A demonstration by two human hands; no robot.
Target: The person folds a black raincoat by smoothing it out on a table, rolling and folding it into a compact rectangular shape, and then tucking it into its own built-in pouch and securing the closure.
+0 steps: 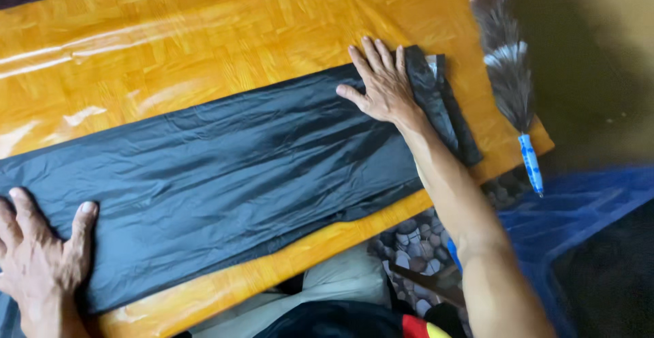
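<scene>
Black plastic bag [225, 168] lies flat along orange table [204, 38]. Left hand [41, 263] & right hand [385, 86] press its ends, fingers spread flat, gripping nothing, prob. to keep it smooth. Feather duster [511, 72] just beyond bag's right end.

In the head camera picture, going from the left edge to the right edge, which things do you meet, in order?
Left hand flat on the near-left end of the black plastic bag → right hand flat near the bag's far-right end → folded black bags → feather duster with a blue handle, at the edge of the orange table.
</scene>
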